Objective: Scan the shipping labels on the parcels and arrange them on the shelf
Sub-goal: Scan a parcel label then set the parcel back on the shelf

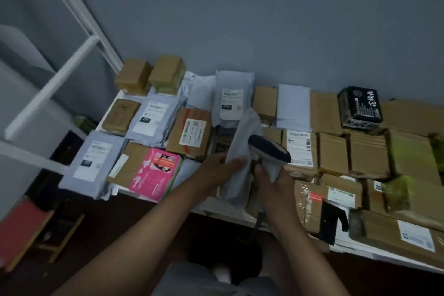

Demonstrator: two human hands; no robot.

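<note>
A grey mailer bag (242, 151) is gripped at its lower part by the left hand (221, 173), fingers laid across it, above the desk (230, 214). A handheld scanner (270, 151) is grasped by the right hand (276, 182) just right of the bag. Labelled parcels, including a pink box (155, 173), are spread left of the bag.

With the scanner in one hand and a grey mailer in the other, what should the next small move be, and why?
Probably turn the grey mailer over. The left hand holds it with a plain, label-free face up, while the right hand grips the scanner right beside it. The scanner needs a shipping label to read, and none shows on this side.
</note>
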